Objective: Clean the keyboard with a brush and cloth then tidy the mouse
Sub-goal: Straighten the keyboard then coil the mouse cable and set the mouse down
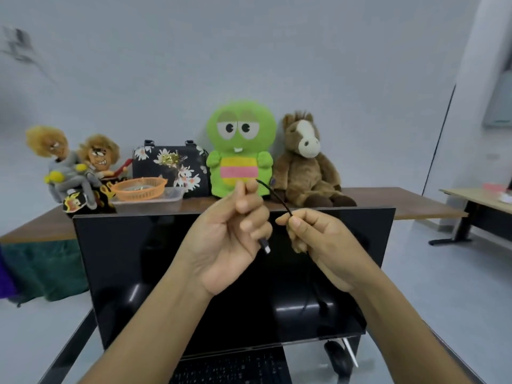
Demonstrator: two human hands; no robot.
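Two hands up in front of dark screen (194, 273). Left hand (227, 239) closed on black cord (274, 194), plug (265, 246) poking out below fingers. Right hand (324, 245) pinches same cord between thumb and finger, just right of left hand. Cord arcs between both hands. Keyboard (230, 368) near, low, under screen. Mouse (338, 358) on desk right of keyboard, thin white stick (351, 353) beside it. Far table (401, 203) holds green toy (239, 145), brown horse (304, 162), flower bag (171, 167), orange basket (140, 188).

green plush (240, 151) | horse plush (304, 159) — floral bag (169, 164) | orange basket (140, 189)
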